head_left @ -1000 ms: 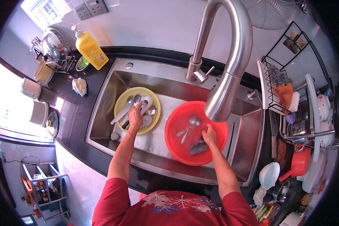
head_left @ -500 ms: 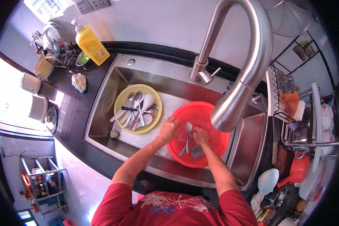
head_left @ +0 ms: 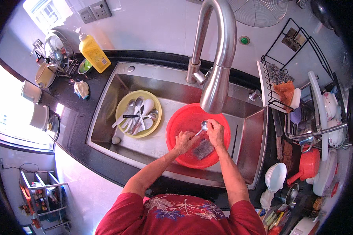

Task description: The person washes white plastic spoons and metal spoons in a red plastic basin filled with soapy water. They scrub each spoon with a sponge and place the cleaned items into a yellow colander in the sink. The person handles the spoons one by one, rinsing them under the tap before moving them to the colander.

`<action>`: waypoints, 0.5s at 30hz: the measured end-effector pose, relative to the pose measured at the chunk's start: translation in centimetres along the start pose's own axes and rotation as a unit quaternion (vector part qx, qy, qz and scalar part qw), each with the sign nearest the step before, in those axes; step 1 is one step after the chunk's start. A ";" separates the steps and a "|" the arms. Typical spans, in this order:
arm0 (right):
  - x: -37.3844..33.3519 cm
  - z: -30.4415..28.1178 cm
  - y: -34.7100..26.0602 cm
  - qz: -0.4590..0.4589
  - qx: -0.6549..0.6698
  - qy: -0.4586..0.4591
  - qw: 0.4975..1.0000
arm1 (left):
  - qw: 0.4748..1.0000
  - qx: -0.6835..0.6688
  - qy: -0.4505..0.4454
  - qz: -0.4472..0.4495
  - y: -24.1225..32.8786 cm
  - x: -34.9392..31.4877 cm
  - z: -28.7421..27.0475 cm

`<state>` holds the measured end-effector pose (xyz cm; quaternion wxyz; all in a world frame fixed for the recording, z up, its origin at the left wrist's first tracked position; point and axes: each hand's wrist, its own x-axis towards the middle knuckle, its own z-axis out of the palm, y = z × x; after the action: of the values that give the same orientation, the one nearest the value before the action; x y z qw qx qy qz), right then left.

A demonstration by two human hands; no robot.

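A metal spoon is held slantwise over the red basin, its bowl up and to the right. My right hand is closed on it at the bowl end. Lower on the handle, my left hand has its fingers closed round it. In the basin below lies a dark grey scouring pad, touched by neither hand. Left of the basin stands a yellow bowl heaped with spoons and other white and metal utensils, one with a black handle.
Over the basin's far side hangs the faucet. The steel sink surrounds both vessels. A yellow pump bottle and a crumpled cloth are on the left counter. At right are a wire rack, white bowls and a red dipper.
The spoon has come up from inside the basin into both hands. My right hand has risen, and my left has moved toward the handle. The head view has shifted to the right.
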<state>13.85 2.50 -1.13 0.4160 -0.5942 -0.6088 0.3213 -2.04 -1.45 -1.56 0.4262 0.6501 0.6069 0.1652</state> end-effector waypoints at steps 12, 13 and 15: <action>1.3 -1.2 -3.7 0.119 0.198 0.007 0.973 | 0.802 -0.591 -0.066 -0.064 1.6 -1.8 -1.1; 0.7 -0.3 -0.8 0.045 0.087 0.014 0.995 | 0.789 -0.609 -0.070 -0.052 1.2 -1.6 -0.7; -1.3 0.5 2.6 -0.157 -0.168 -0.113 0.967 | 0.762 -0.631 -0.093 -0.110 0.3 -1.8 -1.3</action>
<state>14.54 1.43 -3.78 0.2838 -0.5124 -0.7828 0.2103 -3.15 -2.62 -0.03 0.8099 0.1751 0.3904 0.4012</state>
